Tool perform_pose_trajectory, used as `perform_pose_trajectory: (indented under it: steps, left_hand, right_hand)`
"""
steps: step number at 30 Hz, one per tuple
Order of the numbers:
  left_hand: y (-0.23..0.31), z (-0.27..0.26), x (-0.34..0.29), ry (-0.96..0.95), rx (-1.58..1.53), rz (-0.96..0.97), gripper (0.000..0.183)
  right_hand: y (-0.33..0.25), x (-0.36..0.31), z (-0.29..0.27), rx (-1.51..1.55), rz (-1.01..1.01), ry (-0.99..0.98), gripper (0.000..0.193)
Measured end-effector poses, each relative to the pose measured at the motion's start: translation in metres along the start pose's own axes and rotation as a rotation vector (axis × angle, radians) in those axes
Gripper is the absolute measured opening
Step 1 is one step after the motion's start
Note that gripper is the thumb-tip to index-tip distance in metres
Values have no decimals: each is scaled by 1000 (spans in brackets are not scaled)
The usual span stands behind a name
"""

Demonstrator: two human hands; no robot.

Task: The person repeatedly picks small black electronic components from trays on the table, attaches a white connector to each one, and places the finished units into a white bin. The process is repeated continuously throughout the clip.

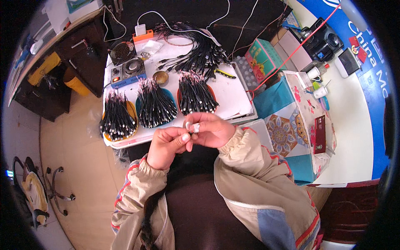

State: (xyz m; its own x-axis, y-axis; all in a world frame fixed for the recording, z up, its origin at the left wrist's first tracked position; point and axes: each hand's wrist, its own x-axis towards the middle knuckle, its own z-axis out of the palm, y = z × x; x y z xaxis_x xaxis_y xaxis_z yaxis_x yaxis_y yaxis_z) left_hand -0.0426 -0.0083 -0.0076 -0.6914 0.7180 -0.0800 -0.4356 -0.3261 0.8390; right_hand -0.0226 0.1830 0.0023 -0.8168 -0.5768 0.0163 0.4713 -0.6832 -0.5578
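Note:
My two hands meet in front of my chest, just off the table's near edge. My left hand [168, 146] is closed, its thumb and forefinger pinching the dark end of a thin cable [191, 132]. Fine pinkish wire ends seem to stick out of it; most of it is hidden by fingers. My right hand [216, 131] is closed too, the fingertips touching those wire ends beside a small white scrap [196, 127] whose kind I cannot make out. Beyond my hands, bundles of black cables with metal plugs fill a yellow tray [134, 109], a blue tray [170, 95] and an orange-red tray [213, 99].
On the white table [233, 98] stand a blue soldering device [130, 71], a small round bowl [160, 78], a large heap of black cables [200, 52] and yellow-handled cutters [226, 73]. An orange power strip [143, 35] lies behind. A cloth-covered surface [271, 104] adjoins at right.

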Motion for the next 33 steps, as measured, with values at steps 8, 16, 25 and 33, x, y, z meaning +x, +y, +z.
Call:
perform_pose_trajectory:
  steps: [8,16,25,33]
  left_hand:
    - [-12,-12,16,157,172,67,16]
    - [-14,-17,20,220,438,163,12]
    - [-15,-31,16,256,379,159,13]
    - [-9,-26,11,258,247,128,16]
  right_hand:
    - [-111,54,-101,-1079,-105,753,15]
    - [-192,165,-199,-1934,309,1311,40]
    - [-206,174,-227,-1991,464,1343,31]
    - [-246,118,-184,-1100,114,1088,30]
